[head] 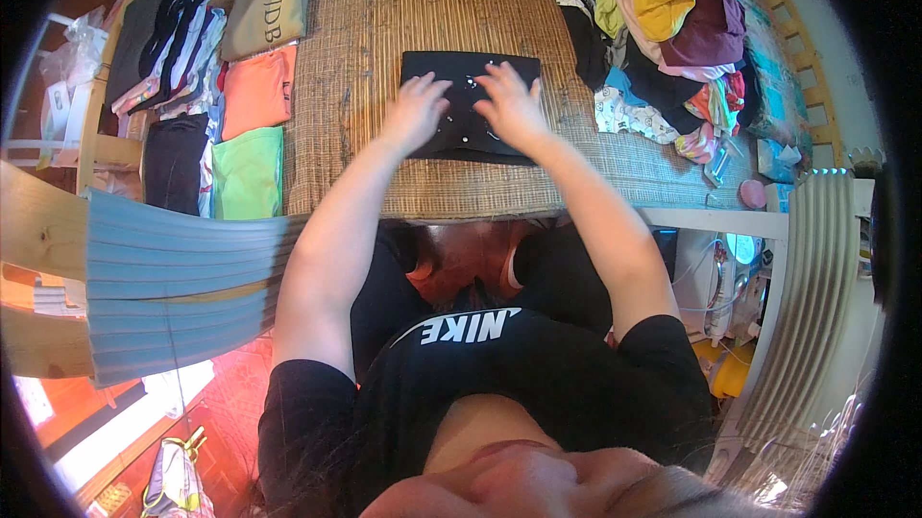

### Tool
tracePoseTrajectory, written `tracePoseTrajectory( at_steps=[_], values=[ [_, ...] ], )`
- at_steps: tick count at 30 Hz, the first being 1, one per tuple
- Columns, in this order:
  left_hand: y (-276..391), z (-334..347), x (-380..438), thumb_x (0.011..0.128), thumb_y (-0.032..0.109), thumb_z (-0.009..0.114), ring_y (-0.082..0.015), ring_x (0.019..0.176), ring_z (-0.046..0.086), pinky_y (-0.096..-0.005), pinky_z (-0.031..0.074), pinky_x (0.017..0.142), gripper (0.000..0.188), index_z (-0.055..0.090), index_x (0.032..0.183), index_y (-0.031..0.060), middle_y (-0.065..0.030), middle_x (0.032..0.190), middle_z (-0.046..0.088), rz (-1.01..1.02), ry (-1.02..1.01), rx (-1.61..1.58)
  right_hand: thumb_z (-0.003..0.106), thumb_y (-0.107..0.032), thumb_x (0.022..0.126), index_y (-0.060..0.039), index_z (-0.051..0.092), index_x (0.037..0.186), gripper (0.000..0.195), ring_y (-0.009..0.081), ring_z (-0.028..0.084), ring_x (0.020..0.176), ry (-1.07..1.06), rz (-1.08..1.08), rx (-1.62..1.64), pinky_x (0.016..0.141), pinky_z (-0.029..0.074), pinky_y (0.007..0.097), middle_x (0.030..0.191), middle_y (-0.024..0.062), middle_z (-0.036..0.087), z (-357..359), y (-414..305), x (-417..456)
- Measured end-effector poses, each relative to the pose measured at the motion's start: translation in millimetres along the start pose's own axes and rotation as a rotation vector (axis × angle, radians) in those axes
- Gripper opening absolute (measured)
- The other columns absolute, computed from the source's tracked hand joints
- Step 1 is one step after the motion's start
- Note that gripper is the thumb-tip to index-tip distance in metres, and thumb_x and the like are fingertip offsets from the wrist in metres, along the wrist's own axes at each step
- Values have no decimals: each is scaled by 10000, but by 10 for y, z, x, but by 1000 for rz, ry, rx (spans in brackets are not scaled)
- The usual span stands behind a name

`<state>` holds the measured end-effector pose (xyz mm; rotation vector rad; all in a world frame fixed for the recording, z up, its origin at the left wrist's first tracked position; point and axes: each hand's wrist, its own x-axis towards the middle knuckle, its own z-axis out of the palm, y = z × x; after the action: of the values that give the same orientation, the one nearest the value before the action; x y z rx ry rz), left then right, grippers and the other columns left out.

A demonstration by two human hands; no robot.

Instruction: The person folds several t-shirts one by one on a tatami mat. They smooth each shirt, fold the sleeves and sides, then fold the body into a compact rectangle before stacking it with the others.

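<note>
A black garment with small white marks [468,136] lies folded into a flat rectangle on the woven straw mat [346,100] before me. On its left part rests my left hand [418,111], fingers spread and nothing held. My right hand [510,104] lies over its right part with the fingers apart, also holding nothing. Both palms face down, and the cloth under them is hidden.
Folded clothes line the left side: a khaki garment [263,10], an orange one [256,93], a green one [248,172] and dark trousers [175,161]. A loose heap of clothes [648,35] lies at right. Wooden rails [799,35] edge the bed.
</note>
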<state>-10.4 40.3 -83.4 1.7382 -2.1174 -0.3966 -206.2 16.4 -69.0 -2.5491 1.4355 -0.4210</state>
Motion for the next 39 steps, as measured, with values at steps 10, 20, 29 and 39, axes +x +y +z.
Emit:
tracePoseTrajectory(
  at_steps=[10,20,29,39],
  values=[
    [314,369,-275,846,478,389,-304,1318,43,-700,101,899,554,204,1341,314,-123,1430,52,-171,-157,262,421,-349,851,-205,306,1311,495,279,137,1304,53,127,-169,949,123,649,1400,91,199,433,27,-267],
    [374,69,-343,651,271,728,-311,982,518,-372,437,793,707,367,1196,1,-204,1090,506,-763,152,-129,658,-230,713,34,68,1324,890,461,311,1138,27,589,45,956,280,475,1246,358,244,386,245,-228],
    [-53,450,-463,777,320,600,-283,956,529,-466,400,813,436,483,1098,50,-134,1049,553,-919,653,-1886,641,-132,732,65,506,1058,405,253,587,877,-253,749,982,739,482,331,985,190,578,333,573,-1],
    [794,516,-441,783,488,536,-295,1085,442,-487,308,938,598,417,1184,61,-108,1162,496,-817,215,-2340,597,-40,741,23,470,1101,386,246,589,858,-247,772,1422,715,505,344,1011,151,564,59,530,-53]
  ],
)
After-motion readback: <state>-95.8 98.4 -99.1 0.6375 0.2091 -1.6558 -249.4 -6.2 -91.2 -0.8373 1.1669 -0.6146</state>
